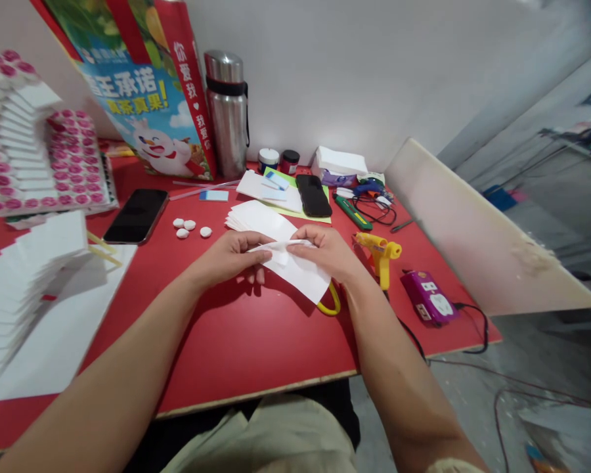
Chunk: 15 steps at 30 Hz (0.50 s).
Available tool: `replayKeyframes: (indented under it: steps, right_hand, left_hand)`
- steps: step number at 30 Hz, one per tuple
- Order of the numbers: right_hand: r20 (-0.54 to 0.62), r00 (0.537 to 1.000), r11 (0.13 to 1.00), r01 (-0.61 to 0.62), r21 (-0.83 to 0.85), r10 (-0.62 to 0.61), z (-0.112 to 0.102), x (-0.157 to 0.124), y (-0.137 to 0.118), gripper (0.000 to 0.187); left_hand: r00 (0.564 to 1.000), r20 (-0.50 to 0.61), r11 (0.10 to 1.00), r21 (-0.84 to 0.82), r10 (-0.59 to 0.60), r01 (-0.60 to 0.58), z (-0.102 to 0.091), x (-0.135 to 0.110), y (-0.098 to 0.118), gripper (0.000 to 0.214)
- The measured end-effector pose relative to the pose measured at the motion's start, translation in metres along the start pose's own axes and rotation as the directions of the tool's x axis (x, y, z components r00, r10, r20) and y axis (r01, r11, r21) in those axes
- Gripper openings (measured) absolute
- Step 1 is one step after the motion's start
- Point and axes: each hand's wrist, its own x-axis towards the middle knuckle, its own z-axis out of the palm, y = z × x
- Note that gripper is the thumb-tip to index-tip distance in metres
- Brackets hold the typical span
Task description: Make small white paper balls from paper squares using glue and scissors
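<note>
Most of my fingers are out of sight under the white sheet [303,274], so I only see my thumbs pressing on top: my left hand [241,257] and my right hand [322,248] are each clamped on it, side by side. A yellow loop [333,302] pokes out past the paper near my right wrist; the rest is covered, so I can't tell what it belongs to. My hands also cover part of the white stack [266,218] just beyond. At my far left, a fanned white piece [29,269] is cut off by the edge of view, and the printed bag [148,98] loses its top.

The sheet is plain and smooth, held over the red worktop [256,341], one corner slanting towards me. Its far edge stands up in a narrow ridge between my thumbs, creased or curled, I can't tell which.
</note>
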Motion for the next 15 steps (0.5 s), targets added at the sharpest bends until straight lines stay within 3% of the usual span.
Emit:
replayKeyframes:
  steps: [4,10,15]
  right_hand:
    - [0.02,1.0,0.994,0.013,0.105,-0.015,0.0002,-0.0001,-0.0002,0.029]
    - [0.004,0.998,0.934,0.056,0.354,-0.062,-0.0034,0.0002,0.0035,0.022]
    - [0.047,0.997,0.932,0.042,0.359,-0.063,-0.0038,-0.0015,0.0037,0.013]
  left_hand:
    - [0.994,-0.084,0.994,-0.078,0.075,-0.081,-0.0017,0.0011,-0.0034,0.055]
    - [0.97,-0.11,0.925,-0.294,0.219,-0.242,-0.005,0.0022,-0.0058,0.029]
    - [0.975,-0.112,0.91,-0.352,0.19,-0.218,-0.0054,0.002,-0.0034,0.025]
